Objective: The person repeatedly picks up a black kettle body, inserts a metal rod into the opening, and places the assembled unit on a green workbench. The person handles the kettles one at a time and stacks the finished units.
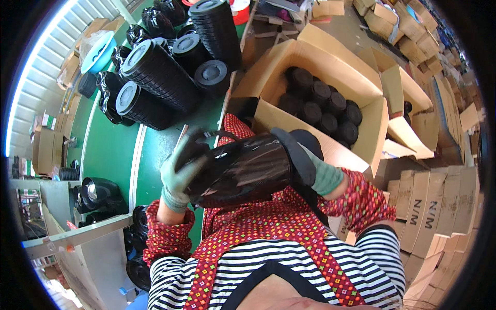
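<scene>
A glossy black jug [250, 170] lies sideways across the front of my body, held between both hands. My left hand [178, 178], in a pale green glove with dark fingers, is closed round its left end, slightly blurred. A curved black handle shows along the upper side near that hand. At the right end, my right hand [323, 170] in a similar glove wraps the jug's wide dark end. The fingertips of both hands are partly hidden against the black surface.
Left of me runs a green bench [155, 170] bearing stacks of round black lids or bases [160, 77] and a light blue basin [98, 53]. An open carton [374, 139] with black cylinders [320, 93] stands ahead right. Folded cartons [429, 206] are piled at right.
</scene>
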`<action>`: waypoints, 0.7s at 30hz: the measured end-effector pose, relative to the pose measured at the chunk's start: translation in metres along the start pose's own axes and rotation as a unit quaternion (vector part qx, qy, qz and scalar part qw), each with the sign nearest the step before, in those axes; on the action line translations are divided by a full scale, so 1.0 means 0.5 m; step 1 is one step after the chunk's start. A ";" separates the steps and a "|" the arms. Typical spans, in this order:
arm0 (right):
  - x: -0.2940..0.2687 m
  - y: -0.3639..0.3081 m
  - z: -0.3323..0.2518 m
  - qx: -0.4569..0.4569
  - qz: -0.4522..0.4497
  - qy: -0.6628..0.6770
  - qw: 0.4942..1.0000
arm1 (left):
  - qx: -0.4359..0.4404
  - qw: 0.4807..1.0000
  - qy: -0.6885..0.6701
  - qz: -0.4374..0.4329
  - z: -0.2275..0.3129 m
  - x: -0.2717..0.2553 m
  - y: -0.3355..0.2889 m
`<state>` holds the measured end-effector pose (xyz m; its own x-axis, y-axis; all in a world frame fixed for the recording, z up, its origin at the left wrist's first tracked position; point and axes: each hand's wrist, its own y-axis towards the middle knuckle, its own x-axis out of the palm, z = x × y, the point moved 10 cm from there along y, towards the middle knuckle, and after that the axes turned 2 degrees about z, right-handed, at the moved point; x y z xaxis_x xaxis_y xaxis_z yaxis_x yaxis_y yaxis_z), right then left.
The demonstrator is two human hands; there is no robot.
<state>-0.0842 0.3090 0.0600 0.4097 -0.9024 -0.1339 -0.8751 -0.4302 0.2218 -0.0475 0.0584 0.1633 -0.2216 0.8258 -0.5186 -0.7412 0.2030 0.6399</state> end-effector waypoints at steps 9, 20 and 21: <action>-0.012 0.030 -0.170 -0.089 0.072 0.012 0.993 | -0.124 0.974 -0.136 -0.129 -0.101 0.080 -0.089; -0.013 0.019 -0.164 -0.079 0.146 0.145 0.975 | -0.324 0.884 -0.336 -0.034 -0.088 0.076 -0.089; -0.013 0.009 -0.139 -0.063 0.138 0.121 0.981 | -0.268 0.920 -0.281 -0.053 -0.074 0.064 -0.073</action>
<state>-0.0729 0.3111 0.1291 0.2246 -0.9581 0.1777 -0.9288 -0.1553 0.3366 -0.0509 0.0580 0.1020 0.1218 0.9885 -0.0901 -0.9792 0.1345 0.1516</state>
